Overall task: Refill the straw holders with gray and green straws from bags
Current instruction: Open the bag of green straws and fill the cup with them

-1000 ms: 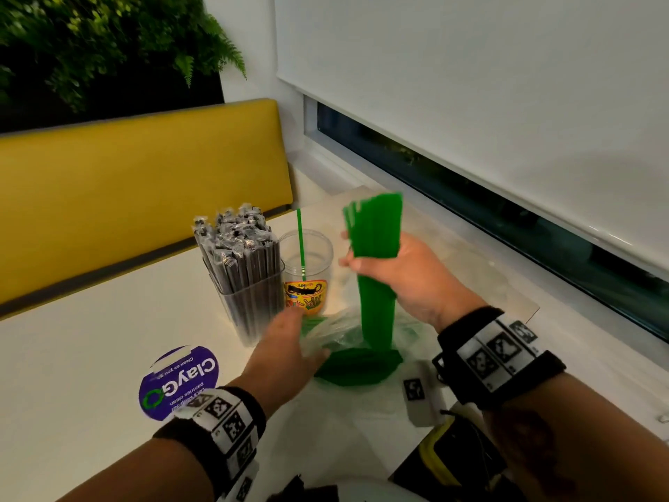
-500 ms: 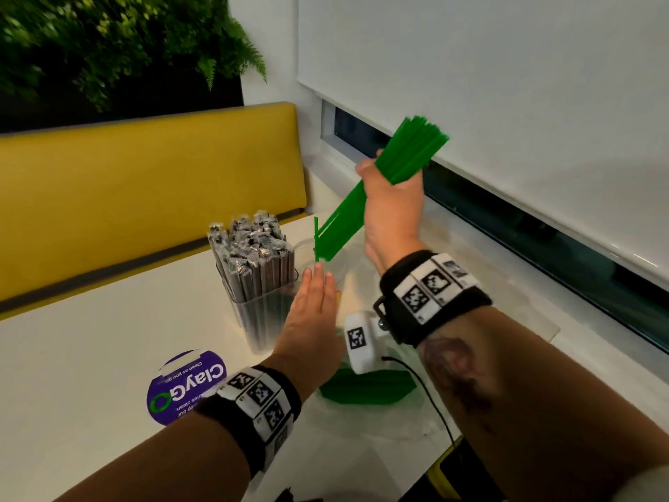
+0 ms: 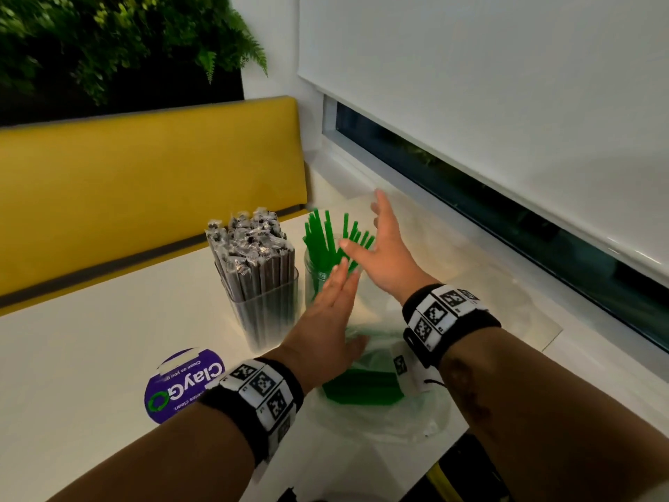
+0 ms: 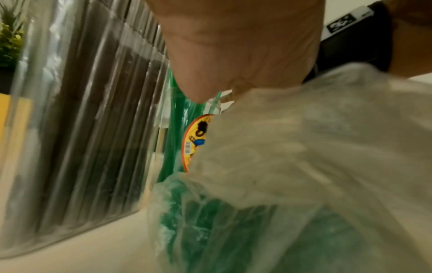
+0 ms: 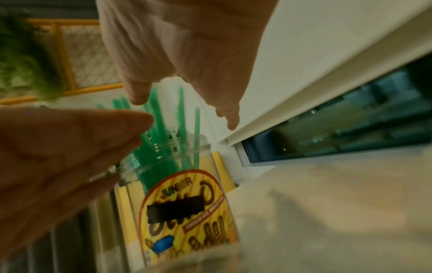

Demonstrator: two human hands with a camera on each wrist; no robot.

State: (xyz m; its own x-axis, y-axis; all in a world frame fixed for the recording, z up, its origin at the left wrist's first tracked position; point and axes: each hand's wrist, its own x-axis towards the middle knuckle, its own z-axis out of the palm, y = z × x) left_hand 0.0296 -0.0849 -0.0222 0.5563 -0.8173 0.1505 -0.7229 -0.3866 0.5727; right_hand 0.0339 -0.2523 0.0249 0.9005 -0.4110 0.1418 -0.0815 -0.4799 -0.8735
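A clear jar (image 3: 312, 273) with a yellow label (image 5: 187, 208) stands on the white table and holds a loose bunch of green straws (image 3: 327, 240) fanned out above its rim. Left of it a clear square holder (image 3: 266, 313) is packed with wrapped gray straws (image 3: 249, 248). My right hand (image 3: 380, 248) hovers just right of the jar's mouth, fingers spread and empty. My left hand (image 3: 333, 309) is flat with straight fingers in front of the jar, holding nothing. A clear plastic bag (image 3: 380, 403) with more green straws (image 3: 362, 387) lies near me under both wrists.
A round purple sticker (image 3: 181, 385) lies on the table (image 3: 90, 356) at the left. A yellow bench back (image 3: 144, 175) runs behind the table. A window sill and dark window (image 3: 506, 219) under a white blind border the right side.
My right hand carried the bunch of green straws up from the bag, tipped it into the jar and let go. The straws now stand in the jar and both hands are empty.
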